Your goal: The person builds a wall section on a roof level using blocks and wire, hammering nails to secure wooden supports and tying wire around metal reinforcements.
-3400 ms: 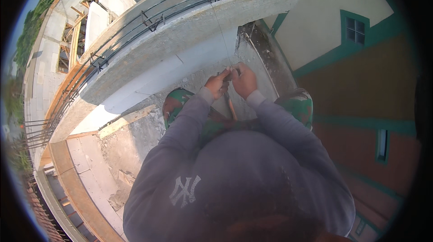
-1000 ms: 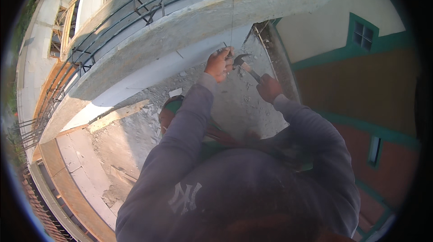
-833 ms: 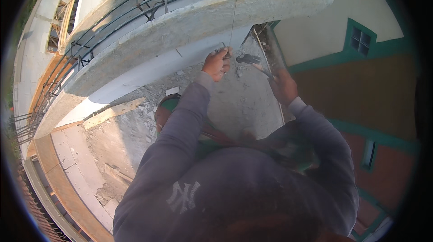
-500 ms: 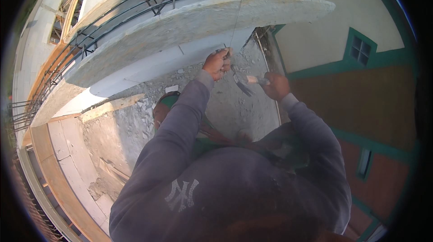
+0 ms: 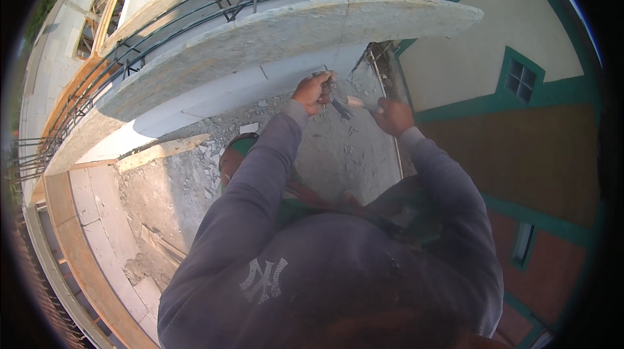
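Swung back in from its wider position half a second ago, the right hand (image 5: 392, 116) now brings the hammer (image 5: 344, 106) close to the left hand (image 5: 313, 91), its fingers wrapped tight around the pale wooden handle. Left-hand fingers are curled shut on a thin metal tool, probably a chisel (image 5: 325, 80), held against the inner face of the low concrete wall (image 5: 273, 37). Judging by this, a blow is about landing. Room is tight: the wall curves just ahead, a painted house wall (image 5: 455, 56) stands near on the right, and rubble litters the floor (image 5: 195, 180) below.
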Motion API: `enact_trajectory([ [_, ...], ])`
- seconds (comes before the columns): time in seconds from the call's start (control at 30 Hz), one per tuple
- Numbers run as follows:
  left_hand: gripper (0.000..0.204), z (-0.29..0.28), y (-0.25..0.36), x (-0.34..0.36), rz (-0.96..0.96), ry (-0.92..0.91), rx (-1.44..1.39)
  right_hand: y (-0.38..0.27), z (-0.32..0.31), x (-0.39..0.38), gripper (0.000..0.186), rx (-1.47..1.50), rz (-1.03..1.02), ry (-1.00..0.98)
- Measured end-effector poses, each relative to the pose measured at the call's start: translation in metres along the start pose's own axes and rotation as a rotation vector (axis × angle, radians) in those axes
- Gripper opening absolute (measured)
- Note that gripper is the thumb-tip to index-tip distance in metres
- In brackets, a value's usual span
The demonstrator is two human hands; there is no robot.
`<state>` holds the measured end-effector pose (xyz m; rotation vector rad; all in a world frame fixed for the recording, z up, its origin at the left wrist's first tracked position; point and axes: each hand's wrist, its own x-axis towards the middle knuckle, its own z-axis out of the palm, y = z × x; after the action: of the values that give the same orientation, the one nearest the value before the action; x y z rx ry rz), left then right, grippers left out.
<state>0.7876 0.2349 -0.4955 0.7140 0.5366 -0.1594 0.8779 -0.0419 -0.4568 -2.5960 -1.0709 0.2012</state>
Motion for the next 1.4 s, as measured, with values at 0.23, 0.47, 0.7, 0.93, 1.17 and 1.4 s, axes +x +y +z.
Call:
enact_trajectory([
  [0.23, 0.031, 0.012, 0.004, -0.007, 0.021, 0.053, -0.019, -0.005, -0.014, -0.004, 0.024, 0.151, -0.139, 0.02],
  [0.47, 0.033, 0.003, 0.004, 0.0, 0.009, 0.033, 0.013, -0.009, -0.008, -0.003, 0.024, 0.102, -0.072, 0.015],
  [0.7, 0.029, -0.001, 0.002, 0.005, -0.019, 0.031, -0.041, -0.01, -0.006, 0.0, 0.024, 0.049, 0.033, -0.025],
  [0.93, 0.026, 0.004, 0.003, 0.006, -0.019, 0.016, -0.148, 0.002, 0.004, 0.003, 0.022, 0.033, 0.052, -0.041],
  [1.17, 0.028, -0.005, 0.004, 0.01, 0.004, -0.046, -0.124, -0.003, -0.006, 0.003, 0.018, 0.179, -0.058, 0.021],
  [1.4, 0.029, 0.006, 0.006, 0.007, 0.016, 0.036, -0.111, 0.0, -0.002, 0.002, 0.017, 0.159, -0.038, -0.008],
])
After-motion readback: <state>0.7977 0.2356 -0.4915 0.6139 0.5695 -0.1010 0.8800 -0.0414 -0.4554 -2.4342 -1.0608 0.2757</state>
